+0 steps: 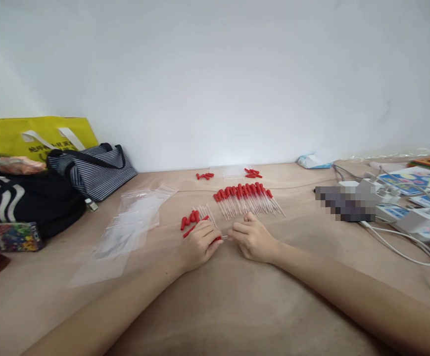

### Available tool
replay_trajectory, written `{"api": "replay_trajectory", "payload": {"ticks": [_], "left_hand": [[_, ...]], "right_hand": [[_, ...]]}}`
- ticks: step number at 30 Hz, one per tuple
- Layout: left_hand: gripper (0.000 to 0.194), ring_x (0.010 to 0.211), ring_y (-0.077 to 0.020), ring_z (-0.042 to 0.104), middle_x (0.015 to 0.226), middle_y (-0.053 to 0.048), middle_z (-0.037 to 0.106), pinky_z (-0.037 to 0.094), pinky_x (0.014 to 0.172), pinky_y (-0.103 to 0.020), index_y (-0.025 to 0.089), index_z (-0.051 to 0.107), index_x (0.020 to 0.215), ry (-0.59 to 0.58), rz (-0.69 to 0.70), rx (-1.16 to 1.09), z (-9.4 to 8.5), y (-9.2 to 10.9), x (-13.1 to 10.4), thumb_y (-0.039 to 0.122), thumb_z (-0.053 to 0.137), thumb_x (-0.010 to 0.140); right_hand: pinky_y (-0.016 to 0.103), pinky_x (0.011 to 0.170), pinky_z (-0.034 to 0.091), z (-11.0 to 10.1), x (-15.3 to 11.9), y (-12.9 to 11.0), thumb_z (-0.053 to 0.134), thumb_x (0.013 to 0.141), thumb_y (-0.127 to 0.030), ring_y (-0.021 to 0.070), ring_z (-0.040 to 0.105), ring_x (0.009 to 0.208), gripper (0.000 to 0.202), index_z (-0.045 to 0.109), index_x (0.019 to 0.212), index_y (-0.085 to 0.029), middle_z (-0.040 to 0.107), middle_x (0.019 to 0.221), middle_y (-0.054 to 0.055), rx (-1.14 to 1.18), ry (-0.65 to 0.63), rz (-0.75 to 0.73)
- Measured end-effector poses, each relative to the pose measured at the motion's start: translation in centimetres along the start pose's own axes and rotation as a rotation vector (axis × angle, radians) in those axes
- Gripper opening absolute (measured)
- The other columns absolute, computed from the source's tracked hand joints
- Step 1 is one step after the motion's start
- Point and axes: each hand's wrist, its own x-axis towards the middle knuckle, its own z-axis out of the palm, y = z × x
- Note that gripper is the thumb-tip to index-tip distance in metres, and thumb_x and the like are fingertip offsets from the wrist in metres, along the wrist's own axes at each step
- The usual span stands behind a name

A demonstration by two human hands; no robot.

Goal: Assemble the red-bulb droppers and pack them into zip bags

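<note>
Bulb (218, 239) in L grip (201, 243), tube (225, 238) in R grip (251, 238)

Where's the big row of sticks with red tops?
In the head view, the row of red-topped sticks lies near the middle of the table, just beyond the right hand and to the right of the small bunch of bare sticks.

Left of the row of slender clear red-capped tubes (240, 192) lie flat clear plastic bags (133, 217) and, farther left, a dark-and-white striped fabric bag (101, 170); behind the row, small red tapered caps (253, 174); to its right, a boxy white plastic power strip (390, 212).
</note>
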Motion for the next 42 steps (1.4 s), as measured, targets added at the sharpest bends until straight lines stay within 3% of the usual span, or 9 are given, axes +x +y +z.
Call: {"api": "replay_trajectory", "payload": {"ticks": [10,18,23,26,31,37,42], "left_hand": [[0.015,0.072,-0.0163,0.052,0.069,-0.004,0.059,0.043,0.076,-0.033,0.014,0.055,0.074,-0.004,0.073,0.075,0.1,-0.3,0.0,0.017,0.043,0.083],[0.011,0.073,-0.0165,0.053,0.074,-0.003,0.061,0.041,0.075,-0.034,0.018,0.055,0.078,-0.001,-0.176,-0.009,-0.6,-0.7,-0.2,0.027,0.05,0.081],[0.019,0.088,-0.0201,0.052,0.09,-0.006,0.059,0.04,0.079,-0.036,0.019,0.051,0.096,0.022,-0.296,0.01,-0.8,-1.2,-0.5,0.027,0.051,0.078],[0.032,0.094,-0.0231,0.049,0.099,-0.008,0.055,0.039,0.081,-0.039,0.018,0.047,0.103,0.058,-0.398,0.087,-1.0,-1.7,-1.0,0.027,0.056,0.074],[0.022,0.089,-0.023,0.049,0.096,-0.007,0.055,0.039,0.079,-0.039,0.018,0.051,0.092,0.042,-0.502,0.163,-1.4,-2.5,-1.7,0.025,0.056,0.072],[0.019,0.087,-0.0223,0.05,0.094,-0.007,0.055,0.04,0.077,-0.039,0.018,0.054,0.088,0.021,-0.551,0.195,-1.6,-2.8,-2.1,0.027,0.057,0.072],[0.016,0.089,-0.0233,0.05,0.095,-0.008,0.055,0.04,0.078,-0.04,0.017,0.057,0.086,0.009,-0.53,0.208,-1.2,-2.9,-1.7,0.027,0.056,0.073]], "right_hand": [[0.028,0.06,0.02,0.3,0.2,-0.3,0.036,0.081,-0.012,0.0101,0.033,0.052,0.026,0.058,0.067,-0.013,0.048,0.06,0.001,-0.012,-0.069,0.011],[0.03,0.064,0.02,-1.3,-0.2,0.8,0.039,0.084,-0.019,0.0132,0.044,0.065,0.022,0.061,0.086,-0.017,0.056,0.067,0.003,-0.077,-0.134,0.034],[0.03,0.066,0.021,-1.1,-0.6,0.7,0.044,0.081,-0.02,0.0135,0.05,0.07,0.019,0.059,0.091,-0.017,0.061,0.073,0.003,0.047,-0.136,0.238],[0.028,0.066,0.021,-0.5,-0.1,0.0,0.044,0.079,-0.017,0.0124,0.053,0.069,0.022,0.056,0.096,-0.017,0.063,0.076,0.001,0.128,-0.068,0.442],[0.029,0.067,0.02,1.7,2.1,-0.4,0.043,0.076,-0.015,0.0126,0.055,0.07,0.022,0.056,0.094,-0.018,0.064,0.074,0.0,0.1,-0.014,0.663],[0.033,0.07,0.018,4.8,5.5,1.0,0.042,0.077,-0.018,0.0168,0.055,0.076,0.018,0.057,0.086,-0.017,0.065,0.08,0.006,-0.06,-0.073,0.734],[0.035,0.071,0.018,5.5,6.2,1.3,0.039,0.079,-0.021,0.0185,0.054,0.076,0.02,0.059,0.077,-0.016,0.066,0.08,0.007,-0.114,-0.165,0.684]]}}
